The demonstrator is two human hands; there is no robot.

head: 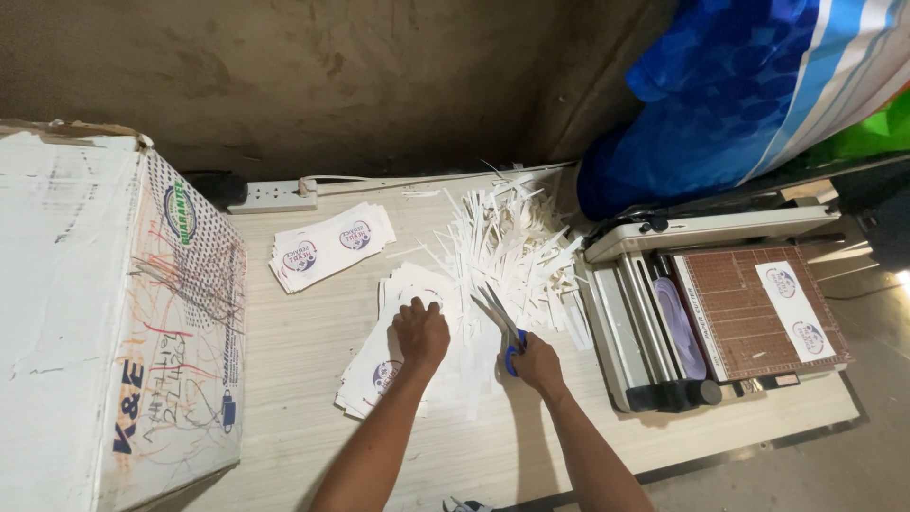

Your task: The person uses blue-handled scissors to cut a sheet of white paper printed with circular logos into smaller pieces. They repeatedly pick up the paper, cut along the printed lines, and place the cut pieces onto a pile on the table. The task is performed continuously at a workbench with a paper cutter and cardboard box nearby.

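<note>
A: From the head view, the right hand (538, 362) has its grip closed through the blue-handled steel scissors (502, 327), blades parted and pointing to eleven o'clock.

B: And the left hand (422, 332)?

A: Curled, pressing the fanned stack of white printed paper sheets (372, 372) onto the pale wooden tabletop (303, 332).

B: The risk: the heap of white paper strips (507, 242) at twelve o'clock could hide the blades, nicking those fingers.

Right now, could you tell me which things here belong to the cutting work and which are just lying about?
In use: scissors in right hand; printed sheets under left hand; paper offcuts.

Lying about: paper trimmer, cardboard box, power strip, second sheet stack.
</note>
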